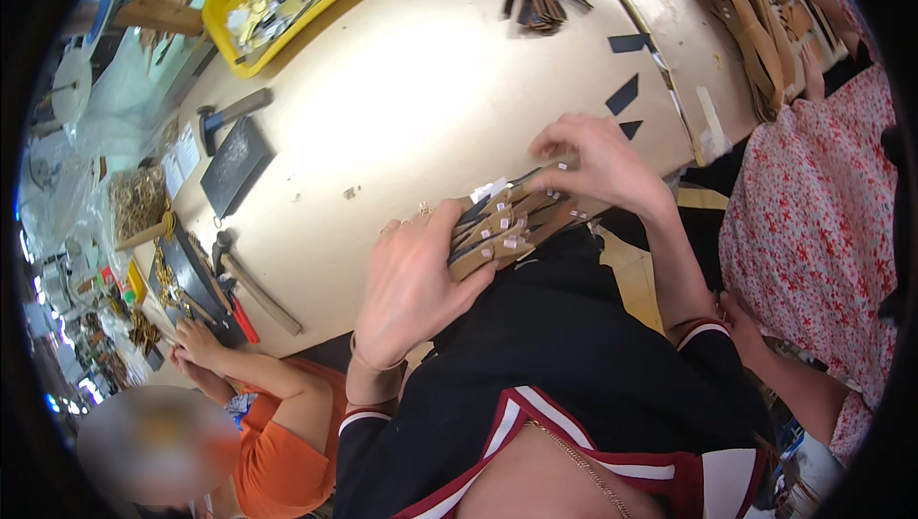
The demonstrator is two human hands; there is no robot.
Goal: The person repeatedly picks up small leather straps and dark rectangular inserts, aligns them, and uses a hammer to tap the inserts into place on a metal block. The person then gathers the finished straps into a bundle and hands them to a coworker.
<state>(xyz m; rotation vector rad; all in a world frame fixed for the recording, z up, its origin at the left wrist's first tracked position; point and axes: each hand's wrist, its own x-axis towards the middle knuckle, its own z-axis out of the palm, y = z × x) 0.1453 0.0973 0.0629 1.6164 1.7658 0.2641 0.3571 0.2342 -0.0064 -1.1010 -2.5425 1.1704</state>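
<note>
At frame centre, the left hand (413, 272) grasps tagged brown strips (499, 229); the blurred right hand's (602, 165) grip I cannot tell. Slack left fingers could let the uneven strips slide apart.

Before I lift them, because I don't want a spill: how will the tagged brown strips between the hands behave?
The tagged brown strips look thin, so each is probably light and bends fairly easily. They lie fanned in overlapping layers, so they might slide apart if the left hand loosens.
</note>
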